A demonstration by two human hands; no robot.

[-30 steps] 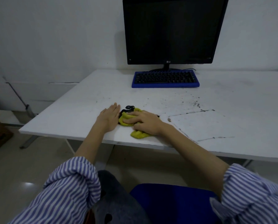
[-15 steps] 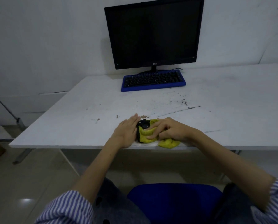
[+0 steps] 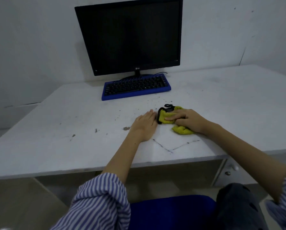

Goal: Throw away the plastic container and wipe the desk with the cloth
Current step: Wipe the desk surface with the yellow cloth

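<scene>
A crumpled yellow cloth [image 3: 165, 116] with a black edge and loop lies on the white desk [image 3: 72, 123]. My right hand [image 3: 188, 120] presses down on it with fingers curled over the fabric. My left hand [image 3: 145, 125] lies flat on the desk just left of the cloth, fingers together and touching its black edge. Dark specks and scratch lines mark the desk around the hands. No plastic container is in view.
A black monitor [image 3: 130, 37] stands at the back against the wall, with a blue-framed keyboard [image 3: 135, 87] in front of it. A blue chair seat [image 3: 170, 211] is below the desk's front edge. A drawer with knobs [image 3: 230, 170] sits under the desk at right.
Both hands and the cloth have moved away from the desk's front edge, farther onto the desk toward the keyboard. The camera view has shifted.
</scene>
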